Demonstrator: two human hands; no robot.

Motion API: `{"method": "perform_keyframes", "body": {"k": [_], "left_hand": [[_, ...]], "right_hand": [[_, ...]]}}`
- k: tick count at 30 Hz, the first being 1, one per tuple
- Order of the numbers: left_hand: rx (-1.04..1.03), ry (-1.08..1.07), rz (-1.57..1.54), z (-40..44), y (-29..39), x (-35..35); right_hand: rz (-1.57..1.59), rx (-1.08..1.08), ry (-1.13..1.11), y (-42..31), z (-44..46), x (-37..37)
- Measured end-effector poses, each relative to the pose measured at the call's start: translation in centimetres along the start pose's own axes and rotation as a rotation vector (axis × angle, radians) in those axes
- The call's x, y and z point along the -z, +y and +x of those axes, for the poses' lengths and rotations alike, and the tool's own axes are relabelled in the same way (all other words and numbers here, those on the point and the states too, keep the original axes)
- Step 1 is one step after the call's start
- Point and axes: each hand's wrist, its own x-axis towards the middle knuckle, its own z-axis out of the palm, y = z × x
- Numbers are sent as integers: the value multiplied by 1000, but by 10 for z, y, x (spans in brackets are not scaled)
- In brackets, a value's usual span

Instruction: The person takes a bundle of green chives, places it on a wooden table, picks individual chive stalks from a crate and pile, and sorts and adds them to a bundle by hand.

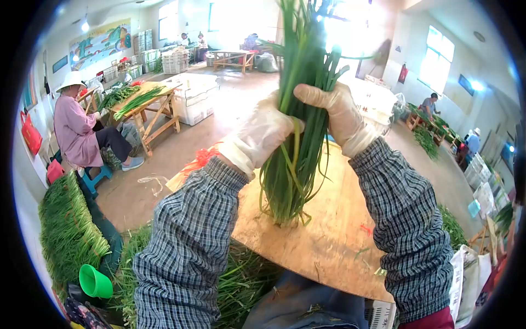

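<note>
A thick bunch of long green leafy stalks stands upright between my hands, its lower tips touching the wooden board. My left hand, in a pale glove, is closed round the bunch from the left. On the other side, my gloved right hand grips it slightly higher, thumb across the front. A few leaves hang loose beside the bunch. Red ties lie at the board's left edge, partly behind my left sleeve.
Cut greens are piled at the left, near a green cup. More greens lie below the board. A seated person is beside a wooden table; others sit at the right and back.
</note>
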Motion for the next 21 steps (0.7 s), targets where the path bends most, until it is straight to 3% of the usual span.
{"method": "perform_keyframes", "body": {"k": [2,5,7,8,11,12,16,20,21], "left_hand": [[-3,-73,43,-1,5,0],[-84,-171,151,2,-1,0],[-170,-217,207,3,-9,3],[34,-144,-76,1,-9,0],[-188,-5,-91,-6,-21,-3],[-47,116,-234,-3,-28,-6],[-156,388,176,-8,-35,-20],[-279,473,272,2,-43,-34],[-237,483,148,4,-44,-34]], "right_hand": [[20,-16,20,-7,4,-5],[-224,-24,-47,-8,9,-5],[-135,-67,6,-9,8,-8],[-83,-65,48,-5,10,-6],[-43,-84,110,-1,14,5],[-15,-89,126,-1,13,6],[-8,-91,180,4,17,10],[18,-121,224,6,19,7],[42,-115,221,7,20,7]]}}
